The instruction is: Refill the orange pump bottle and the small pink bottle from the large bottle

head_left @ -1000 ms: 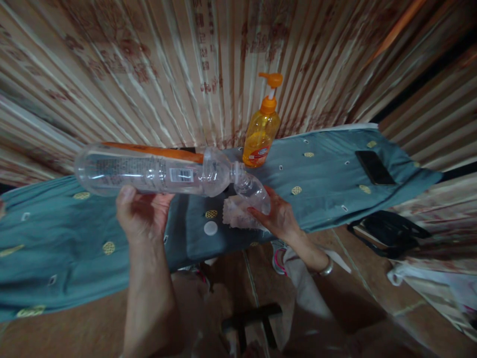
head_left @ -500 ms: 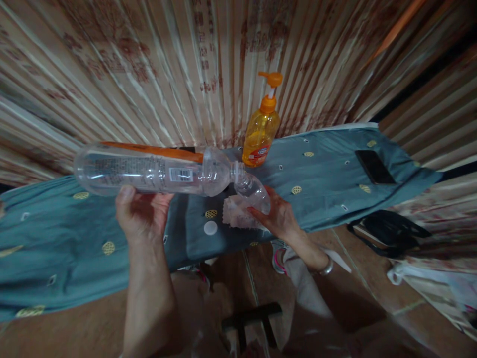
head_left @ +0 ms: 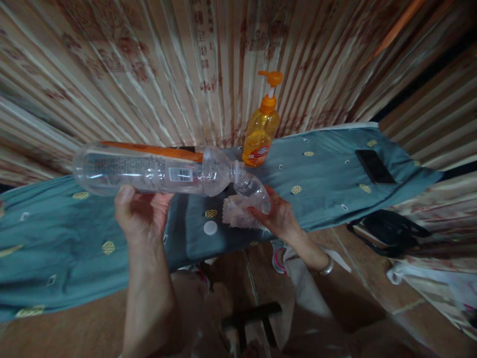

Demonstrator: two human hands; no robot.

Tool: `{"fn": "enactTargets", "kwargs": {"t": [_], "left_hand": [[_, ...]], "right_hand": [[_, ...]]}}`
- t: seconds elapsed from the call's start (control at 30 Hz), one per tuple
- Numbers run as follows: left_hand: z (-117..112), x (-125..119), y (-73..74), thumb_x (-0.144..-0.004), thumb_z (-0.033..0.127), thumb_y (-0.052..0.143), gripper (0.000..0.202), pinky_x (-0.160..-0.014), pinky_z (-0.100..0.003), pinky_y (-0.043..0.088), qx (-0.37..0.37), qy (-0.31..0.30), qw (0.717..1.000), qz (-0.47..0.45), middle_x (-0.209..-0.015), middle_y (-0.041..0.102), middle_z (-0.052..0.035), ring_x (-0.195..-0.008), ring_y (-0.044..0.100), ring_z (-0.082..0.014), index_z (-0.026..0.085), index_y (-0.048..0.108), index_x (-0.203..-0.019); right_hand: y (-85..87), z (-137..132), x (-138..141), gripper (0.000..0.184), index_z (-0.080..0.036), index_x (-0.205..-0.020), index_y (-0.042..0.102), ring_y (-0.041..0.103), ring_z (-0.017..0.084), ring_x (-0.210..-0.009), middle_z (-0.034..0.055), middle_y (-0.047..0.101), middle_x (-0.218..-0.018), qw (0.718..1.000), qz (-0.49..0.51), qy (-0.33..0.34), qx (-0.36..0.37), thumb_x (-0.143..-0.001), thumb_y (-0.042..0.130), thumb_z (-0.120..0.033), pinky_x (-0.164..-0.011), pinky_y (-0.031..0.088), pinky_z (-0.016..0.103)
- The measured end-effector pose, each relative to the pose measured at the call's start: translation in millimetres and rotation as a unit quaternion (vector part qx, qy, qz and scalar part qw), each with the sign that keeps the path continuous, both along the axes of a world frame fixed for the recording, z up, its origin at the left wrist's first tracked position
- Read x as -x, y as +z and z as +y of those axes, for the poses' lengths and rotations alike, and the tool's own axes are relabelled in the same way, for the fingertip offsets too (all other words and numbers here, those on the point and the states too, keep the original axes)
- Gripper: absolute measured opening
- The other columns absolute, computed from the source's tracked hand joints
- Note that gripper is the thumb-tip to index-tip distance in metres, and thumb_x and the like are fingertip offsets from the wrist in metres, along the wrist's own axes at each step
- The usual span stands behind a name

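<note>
My left hand (head_left: 139,215) grips a large clear plastic bottle (head_left: 149,170) with an orange label, held almost level with its open neck pointing right. The neck meets the mouth of a small clear bottle (head_left: 254,191), which my right hand (head_left: 278,215) holds tilted just above the table. A crumpled clear wrapper (head_left: 235,214) lies under the small bottle, and a white cap (head_left: 210,227) lies on the teal cloth (head_left: 328,174) beside it.
An orange pump bottle (head_left: 262,130) stands at the back against the striped curtain. A black phone (head_left: 374,167) lies on the cloth at the right. Dark objects and a white bag are on the floor at the right; a black stool frame (head_left: 249,318) is below.
</note>
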State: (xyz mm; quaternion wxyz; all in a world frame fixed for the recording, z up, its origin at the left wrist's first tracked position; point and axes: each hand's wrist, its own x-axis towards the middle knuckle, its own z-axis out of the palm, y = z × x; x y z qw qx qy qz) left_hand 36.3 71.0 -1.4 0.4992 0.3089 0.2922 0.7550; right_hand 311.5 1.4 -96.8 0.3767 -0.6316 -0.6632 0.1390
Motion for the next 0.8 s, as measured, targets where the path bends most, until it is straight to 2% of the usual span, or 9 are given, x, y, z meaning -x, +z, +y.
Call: {"fn": "enactTargets", "kwargs": {"t": [0.37, 0.53, 0.8], "left_hand": [[0.0, 0.2, -0.6, -0.055, 0.041, 0.094, 0.058, -0.102, -0.058, 0.062, -0.005, -0.002, 1.0, -0.007, -0.109, 0.081, -0.0028, -0.117, 0.074, -0.0347, 0.029, 0.075, -0.109], [0.2, 0.8, -0.8, -0.054, 0.042, 0.096, 0.058, -0.1, -0.055, 0.064, -0.004, -0.001, 1.0, -0.006, -0.106, 0.081, -0.0026, -0.117, 0.074, -0.0346, 0.028, 0.075, -0.106], [-1.1, 0.3, -0.3, -0.053, 0.041, 0.095, 0.056, -0.103, -0.056, 0.062, -0.006, -0.003, 1.0, -0.008, -0.109, 0.08, -0.0011, -0.123, 0.072, -0.035, 0.029, 0.074, -0.104]], "right_hand": [[4.4, -0.9, 0.9, 0.061, -0.017, -0.138, 0.064, 0.077, 0.04, -0.115, 0.0216, 0.078, -0.128, 0.999, 0.026, 0.003, 0.017, -0.088, 0.075, -0.05, -0.097, 0.066, 0.06], [2.8, -0.8, 0.5, 0.062, -0.017, -0.139, 0.063, 0.078, 0.039, -0.116, 0.0209, 0.079, -0.128, 1.0, 0.009, 0.002, 0.012, -0.089, 0.076, -0.051, -0.098, 0.066, 0.058], [3.1, -0.4, 1.3, 0.062, -0.016, -0.138, 0.063, 0.078, 0.038, -0.115, 0.0205, 0.079, -0.127, 1.0, 0.009, -0.005, 0.024, -0.089, 0.075, -0.051, -0.097, 0.066, 0.055]]}}
